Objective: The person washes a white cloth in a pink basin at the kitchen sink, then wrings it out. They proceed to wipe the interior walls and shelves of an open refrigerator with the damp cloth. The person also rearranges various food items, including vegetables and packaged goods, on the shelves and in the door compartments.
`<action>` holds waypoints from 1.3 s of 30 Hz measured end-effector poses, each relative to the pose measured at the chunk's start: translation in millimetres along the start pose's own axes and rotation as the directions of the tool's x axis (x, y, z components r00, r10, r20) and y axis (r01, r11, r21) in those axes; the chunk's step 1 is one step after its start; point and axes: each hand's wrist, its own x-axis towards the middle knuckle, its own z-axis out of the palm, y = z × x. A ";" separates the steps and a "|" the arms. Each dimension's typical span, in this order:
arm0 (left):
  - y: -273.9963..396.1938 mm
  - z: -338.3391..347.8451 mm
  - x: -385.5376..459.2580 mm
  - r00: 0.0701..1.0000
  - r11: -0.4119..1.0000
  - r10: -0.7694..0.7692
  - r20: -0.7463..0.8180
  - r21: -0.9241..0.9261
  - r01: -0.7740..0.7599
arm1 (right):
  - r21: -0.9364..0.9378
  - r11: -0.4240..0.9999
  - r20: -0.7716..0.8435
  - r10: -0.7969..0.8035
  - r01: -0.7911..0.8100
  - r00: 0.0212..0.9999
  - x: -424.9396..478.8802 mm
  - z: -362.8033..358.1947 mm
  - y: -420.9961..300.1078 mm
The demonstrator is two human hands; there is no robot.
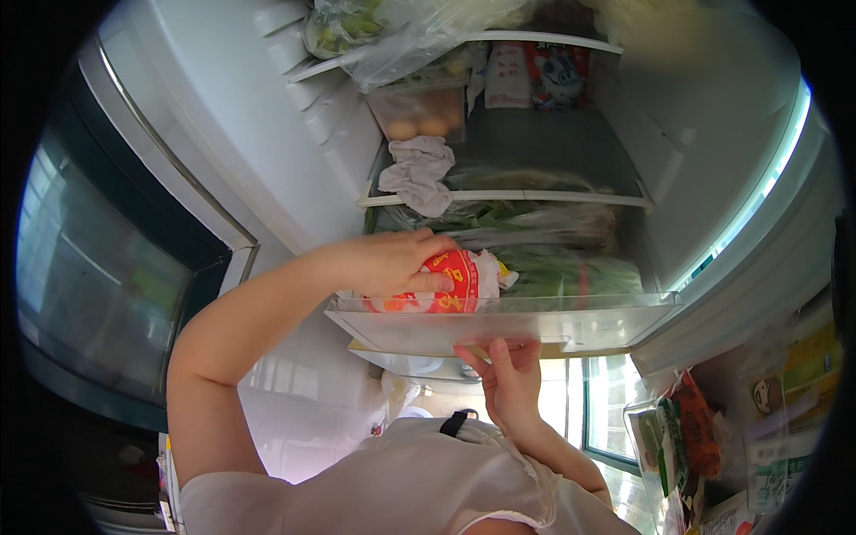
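Observation:
An open fridge stands before me, its clear plastic drawer point(521, 324) pulled out. My left hand point(414, 264) grips a red and white plastic package point(461, 281) at the drawer's left side, just behind the front wall. Below the drawer front, my right hand point(511, 374) holds its lower edge with bent fingers and thumb. Leafy green vegetables point(568, 271) in clear plastic bags fill the drawer beside and behind the package. A crumpled pale cloth point(420, 175) hangs over the front edge of the glass shelf above.
On the shelf above sit a clear container of eggs point(421, 117) and a red printed package point(560, 77). Bagged vegetables point(348, 27) lie on the top shelf. The open fridge door point(735, 428) at the lower right holds several packages. A dark-framed glass panel point(120, 267) is at the left.

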 end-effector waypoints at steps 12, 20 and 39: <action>-0.6 0.9 -6.0 0.853 0.993 0.112 -0.510 0.099 -0.071 | 0.029 0.999 -0.029 -0.046 0.046 0.999 35.1 8.1 13.3; -1.6 35.0 -4.2 0.696 0.891 0.388 -0.604 0.438 -0.117 | -0.056 0.998 -0.088 -0.047 0.042 0.995 69.7 18.9 6.3; -39.1 -5.7 40.3 0.559 0.999 -0.034 -0.828 -0.006 0.052 | -0.022 0.999 -0.144 -0.037 0.034 0.989 133.1 4.2 11.0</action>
